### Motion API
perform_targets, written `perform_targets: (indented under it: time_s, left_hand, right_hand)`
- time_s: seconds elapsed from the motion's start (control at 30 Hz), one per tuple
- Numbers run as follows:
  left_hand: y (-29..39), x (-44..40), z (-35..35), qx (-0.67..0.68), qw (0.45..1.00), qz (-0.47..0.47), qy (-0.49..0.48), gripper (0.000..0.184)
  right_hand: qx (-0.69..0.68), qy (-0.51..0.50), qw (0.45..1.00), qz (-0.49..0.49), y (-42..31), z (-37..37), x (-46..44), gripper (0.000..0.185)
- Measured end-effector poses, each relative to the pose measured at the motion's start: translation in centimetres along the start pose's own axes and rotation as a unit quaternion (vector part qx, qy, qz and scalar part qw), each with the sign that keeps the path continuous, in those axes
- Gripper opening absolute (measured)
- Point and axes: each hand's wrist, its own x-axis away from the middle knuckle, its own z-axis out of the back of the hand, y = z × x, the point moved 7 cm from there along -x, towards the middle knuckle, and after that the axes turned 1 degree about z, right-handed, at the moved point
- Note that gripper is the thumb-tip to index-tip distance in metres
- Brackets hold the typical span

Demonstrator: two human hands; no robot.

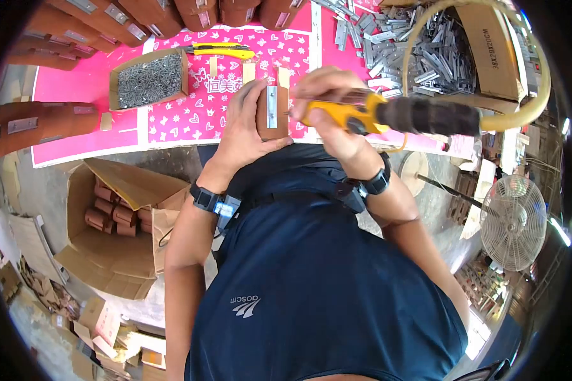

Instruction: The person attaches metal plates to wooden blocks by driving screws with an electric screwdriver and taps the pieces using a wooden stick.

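Note:
My left hand point(243, 120) is wrapped round a brown block point(282, 120), holding it upright at the near edge of the pink-covered table point(190, 130). A silver metal plate point(272, 106) with screws in it lies along the block's face. In my right hand point(330, 114) is a yellow and black power screwdriver point(362, 117), its tip pointing left at the block's right side. Whether the tip touches the block is hard to tell. Two small wooden pieces point(248, 72) show just beyond the block.
A carton of screws point(150, 77) and a yellow cutter knife point(219, 49) lie at the left. Brown pieces with metal plates point(38, 130) line the far left. Loose metal plates point(425, 60) pile at the right beside a hose point(540, 95). An open carton point(111, 254) and a fan point(513, 222) stand below.

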Motion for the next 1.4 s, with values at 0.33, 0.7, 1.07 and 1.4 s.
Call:
perform_targets:
  time_s: [0.33, 0.7, 1.07, 1.4]
  left_hand:
    - [-1.4, -0.3, 11.2, -0.138, 0.97, 0.062, 0.189, 0.053]
    - [-10.2, -4.6, 17.0, -0.435, 0.867, 0.237, -0.044, 0.023]
    - [-10.8, -4.8, 18.0, -0.372, 0.901, 0.222, -0.022, 0.019]
    - [-10.3, -2.0, 20.0, -0.009, 0.945, 0.254, 0.206, 0.016]
  right_hand:
    - [0.038, 0.19, 0.978, -0.078, 4.6, 9.3, 7.5, 0.024]
    - [0.152, 0.179, 0.972, -0.018, 4.1, 9.4, 9.6, 0.023]
    - [0.183, 0.151, 0.971, 0.012, 3.2, 8.9, 8.5, 0.025]
    - [0.19, 0.139, 0.972, 0.001, 3.3, 8.7, 7.9, 0.027]
